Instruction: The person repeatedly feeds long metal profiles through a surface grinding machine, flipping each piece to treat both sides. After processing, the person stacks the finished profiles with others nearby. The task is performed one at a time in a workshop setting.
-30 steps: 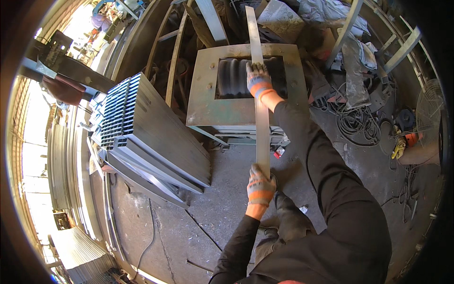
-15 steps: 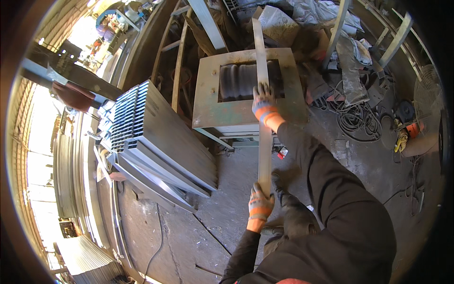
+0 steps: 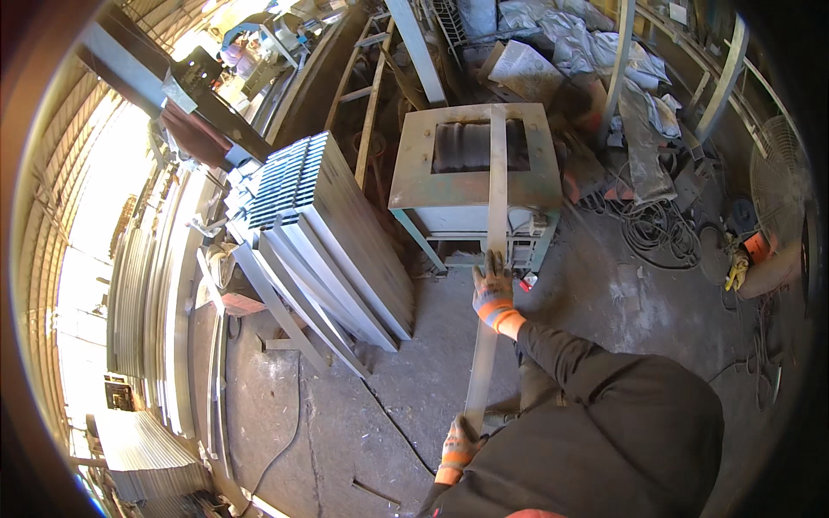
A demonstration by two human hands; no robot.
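Observation:
A long, narrow grey metal strip lies lengthwise across a worn green-brown metal stand with a rectangular opening in its top. The strip's far end reaches the stand's far edge, and its near end runs toward me. My right hand, in a grey and orange glove, grips the strip just in front of the stand's near edge. My left hand, gloved the same way, holds the strip's near end close to my body.
A stack of grey metal panels leans on edge to the left of the stand. A wooden ladder lies behind it. Coiled cables, cloth and scrap crowd the right, and a fan stands at the far right. The floor is concrete.
The strip has come toward me: its far end, earlier past the stand, is now at the stand's far edge. My right hand moved from over the opening to the near edge, and my left hand drew back.

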